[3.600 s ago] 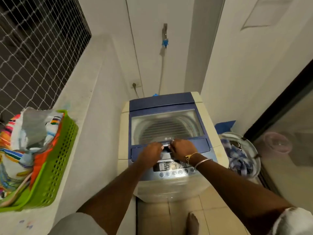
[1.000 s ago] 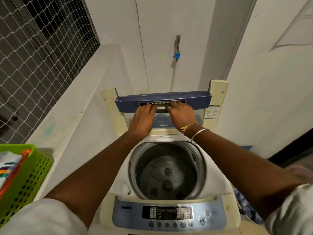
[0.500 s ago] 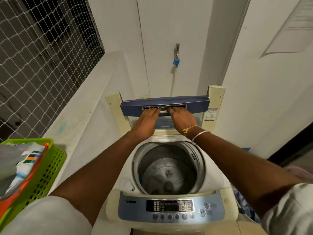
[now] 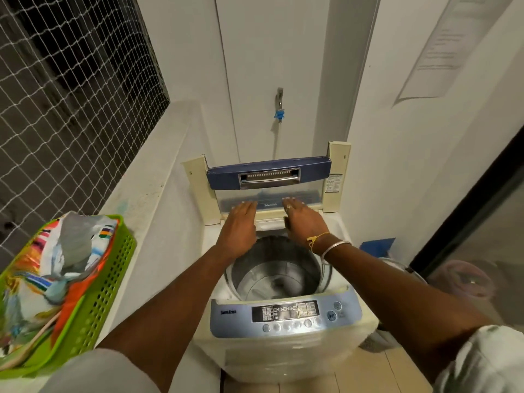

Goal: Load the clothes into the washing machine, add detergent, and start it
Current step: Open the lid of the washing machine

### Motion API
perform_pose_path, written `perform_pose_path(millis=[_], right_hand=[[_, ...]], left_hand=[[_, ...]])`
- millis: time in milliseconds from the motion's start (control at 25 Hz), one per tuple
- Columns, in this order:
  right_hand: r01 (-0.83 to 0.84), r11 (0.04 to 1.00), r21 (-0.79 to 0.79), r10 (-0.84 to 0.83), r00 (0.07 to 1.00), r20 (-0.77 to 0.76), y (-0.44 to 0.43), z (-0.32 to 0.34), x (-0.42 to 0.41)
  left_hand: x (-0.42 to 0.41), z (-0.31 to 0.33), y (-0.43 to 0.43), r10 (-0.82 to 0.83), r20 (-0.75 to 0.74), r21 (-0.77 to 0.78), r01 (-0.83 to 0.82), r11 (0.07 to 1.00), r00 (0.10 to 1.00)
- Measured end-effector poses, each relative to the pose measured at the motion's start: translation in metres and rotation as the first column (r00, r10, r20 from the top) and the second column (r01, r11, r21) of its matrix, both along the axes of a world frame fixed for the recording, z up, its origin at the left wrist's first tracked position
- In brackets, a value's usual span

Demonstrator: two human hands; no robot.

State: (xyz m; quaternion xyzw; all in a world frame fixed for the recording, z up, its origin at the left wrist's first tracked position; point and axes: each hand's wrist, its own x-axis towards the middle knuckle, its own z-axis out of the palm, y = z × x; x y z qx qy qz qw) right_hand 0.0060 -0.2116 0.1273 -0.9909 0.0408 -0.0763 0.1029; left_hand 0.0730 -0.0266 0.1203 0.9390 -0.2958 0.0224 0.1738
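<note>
Lid (image 4: 269, 174) up, drum (image 4: 279, 269) empty, left hand (image 4: 239, 222) and right hand (image 4: 302, 221) flat (holding nothing); clothes (image 4: 51, 268) in near-left basket (image 4: 105, 282) look soft, light: grab a bunch from top.

A white net (image 4: 71, 95) covered the window on the left. A tap (image 4: 280, 104) with a blue fitting hung on the back wall. A paper sheet (image 4: 442, 46) was stuck on the right wall.

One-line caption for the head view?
Left hand and right hand, open, at the raised blue-framed lid of the cream top-loading washing machine; steel drum empty, green plastic basket of colourful clothes beside.
</note>
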Motion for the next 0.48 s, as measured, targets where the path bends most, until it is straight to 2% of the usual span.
perform_pose_path(millis=[280, 480], right_hand=[[0.001, 1.000, -0.015, -0.001, 0.998, -0.059, 0.031, -0.037, -0.052], [0.001, 0.999, 0.046, 0.004, 0.995, -0.103, 0.034, -0.053, -0.094]], left_hand=[[-0.061, -0.033, 0.034, -0.037, -0.046, -0.017, 0.036, 0.999, 0.998], [-0.093, -0.050, 0.032, -0.051, -0.107, -0.038, 0.047, 0.998, 0.993]])
